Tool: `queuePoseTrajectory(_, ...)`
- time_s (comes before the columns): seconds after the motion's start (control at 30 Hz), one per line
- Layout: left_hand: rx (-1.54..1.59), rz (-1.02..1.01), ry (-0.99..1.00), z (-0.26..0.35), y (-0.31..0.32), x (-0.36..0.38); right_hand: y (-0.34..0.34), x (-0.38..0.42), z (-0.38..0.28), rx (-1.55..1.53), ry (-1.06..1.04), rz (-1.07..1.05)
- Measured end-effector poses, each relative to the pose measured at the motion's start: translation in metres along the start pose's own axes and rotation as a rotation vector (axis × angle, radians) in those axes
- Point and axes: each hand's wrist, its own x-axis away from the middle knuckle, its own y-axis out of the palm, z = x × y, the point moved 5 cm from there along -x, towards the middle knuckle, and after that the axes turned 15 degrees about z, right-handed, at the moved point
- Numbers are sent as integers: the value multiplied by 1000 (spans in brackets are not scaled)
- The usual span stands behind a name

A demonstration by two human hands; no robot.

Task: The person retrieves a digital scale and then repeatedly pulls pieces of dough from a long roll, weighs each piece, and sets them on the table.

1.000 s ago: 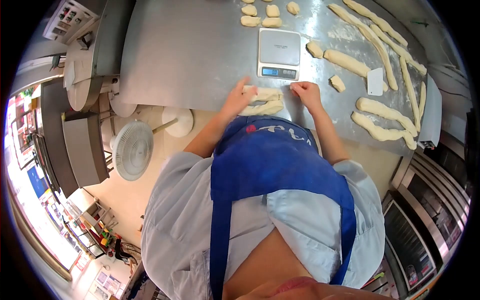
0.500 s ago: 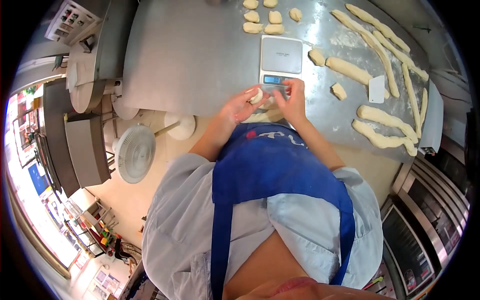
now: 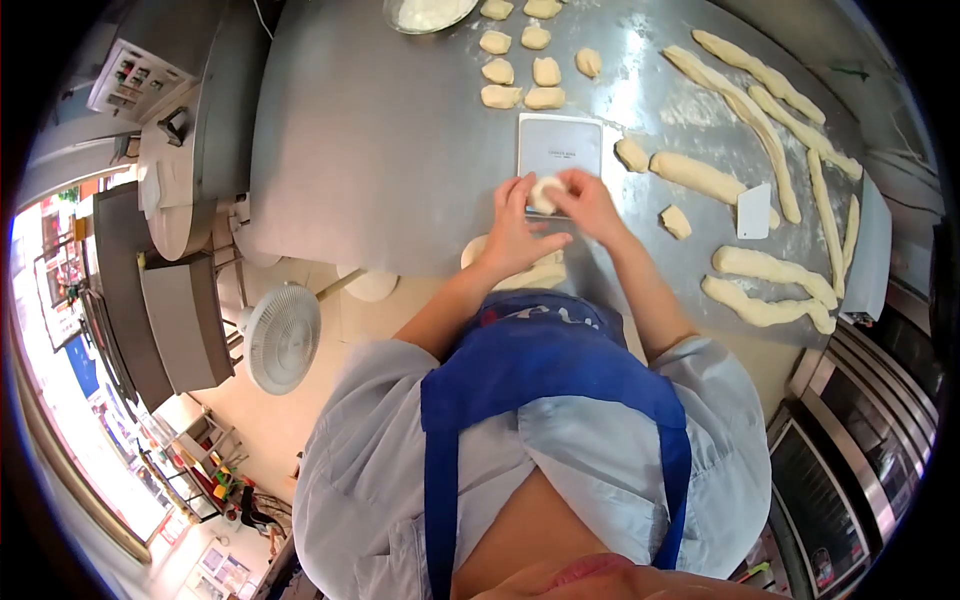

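Observation:
Over the lower part of a white digital scale (image 3: 560, 140), a small pale piece of dough (image 3: 545, 195) sits between my two hands. My right hand (image 3: 592, 207) grips it from the right with thumb and fingers. My left hand (image 3: 513, 228) has its curled fingertips against the dough's left side, and its thumb sticks out below, apart from the dough. The scale's display is hidden behind my hands. Partly covered by my left hand, more dough (image 3: 540, 272) lies near the table's front edge, close to my blue apron (image 3: 545, 350).
Several cut dough pieces (image 3: 545, 72) stand in rows beyond the scale. To the right lie a thick dough roll (image 3: 697, 176), a white scraper (image 3: 754, 212), a loose dough chunk (image 3: 676, 222) and several long dough strips (image 3: 765, 265). A bowl of white stuff (image 3: 430, 12) stands at the back.
Both hands have moved forward from the table edge to over the scale, bringing the dough from my left hand between both. The view has shifted, and the bowl now shows at the top.

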Motion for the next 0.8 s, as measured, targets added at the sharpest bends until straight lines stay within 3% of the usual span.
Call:
queuePoseTrajectory(0.1, -66, -95, -80, -13, -7, -6, -33, -71, -16, -120, -55, 291)
queuePoseTrajectory(0.17, -95, -80, -140, -34, -17, -5, -51, -128, -20, 68, -246, 389)
queuePoseTrajectory(0.2, -121, -76, -192, -47, -22, -2, -57, -153, -8, 66, -246, 380)
queuePoseTrajectory(0.27, -251, -42, -112, -63, -33, 8, -48, -189, 13, 735, -489, 249)
queuePoseTrajectory(0.33, -382, -17, -29, -65, -44, 15, -48, -176, -29, 738, -472, 359)
queuePoseTrajectory(0.4, -662, -69, 316, -55, -44, 16, -53, -186, -55, 676, -359, 448)
queuePoseTrajectory(0.5, -746, -164, 293, -41, -37, 19, -49, -215, -41, 668, -393, 548)
queuePoseTrajectory(0.53, -746, -166, 294, -43, -36, 20, -45, -224, -33, 611, -346, 386)
queuePoseTrajectory(0.6, -798, -347, 322, -53, -27, 19, -46, -225, -33, 590, -324, 355)
queuePoseTrajectory(0.7, -803, -372, 440, -53, -21, 27, -42, -215, -27, 617, -270, 330)
queuePoseTrajectory(0.77, -872, -387, 419, -63, -16, 31, -54, -190, -30, 771, -674, 679)
queuePoseTrajectory(0.8, -938, -396, 395, -67, -14, 30, -61, -171, -41, 690, -671, 692)
